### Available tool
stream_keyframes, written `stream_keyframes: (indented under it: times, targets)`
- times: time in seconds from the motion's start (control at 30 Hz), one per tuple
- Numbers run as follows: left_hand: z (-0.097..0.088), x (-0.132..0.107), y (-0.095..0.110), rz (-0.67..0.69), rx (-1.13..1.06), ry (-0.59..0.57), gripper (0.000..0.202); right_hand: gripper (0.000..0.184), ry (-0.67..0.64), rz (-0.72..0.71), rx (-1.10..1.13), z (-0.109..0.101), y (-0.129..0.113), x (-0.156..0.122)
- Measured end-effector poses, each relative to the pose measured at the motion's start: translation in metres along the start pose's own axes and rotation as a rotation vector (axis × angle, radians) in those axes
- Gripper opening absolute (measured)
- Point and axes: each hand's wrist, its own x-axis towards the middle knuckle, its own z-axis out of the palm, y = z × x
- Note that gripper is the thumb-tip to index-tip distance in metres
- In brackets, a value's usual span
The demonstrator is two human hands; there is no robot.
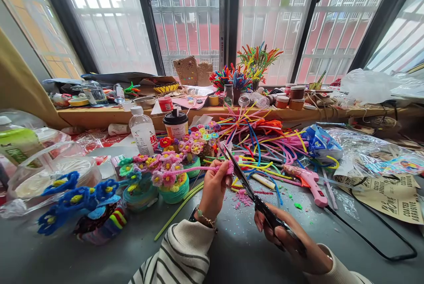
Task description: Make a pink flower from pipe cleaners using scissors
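Between thumb and fingers, my left hand pinches a pink pipe cleaner, whose long end points left and whose bunched end sticks out at the right of the fingertips. My right hand is wrapped round the handles of black scissors. The scissor blades point up and away, parted a little, right beside the bunched pink end; whether they touch it I cannot tell. Pink fuzzy clippings lie on the grey table below. Pots of pink pipe-cleaner flowers stand left of my left hand.
A pink glue gun with a black cord lies at the right. Behind are loose pipe cleaners, a plastic bottle and a lidded cup. Blue pipe-cleaner flowers stand at the left. Jars line the sill.
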Motion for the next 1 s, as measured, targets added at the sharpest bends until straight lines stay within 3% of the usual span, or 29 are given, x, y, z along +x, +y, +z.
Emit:
stream_keyframes:
  times: [0.3,0.57,1.0]
  targets:
    - [-0.003,0.001,-0.002,-0.010,0.089,-0.031,0.029,0.051,-0.118,0.062,-0.016,-0.006,0.011,-0.003]
    - [-0.005,0.003,-0.003,-0.002,0.164,-0.026,0.028,0.041,-0.035,0.090,0.097,0.001,0.010,-0.003]
    - [-0.005,0.002,-0.005,-0.006,0.213,-0.047,0.025,0.037,-0.055,0.078,0.036,0.001,0.023,0.001]
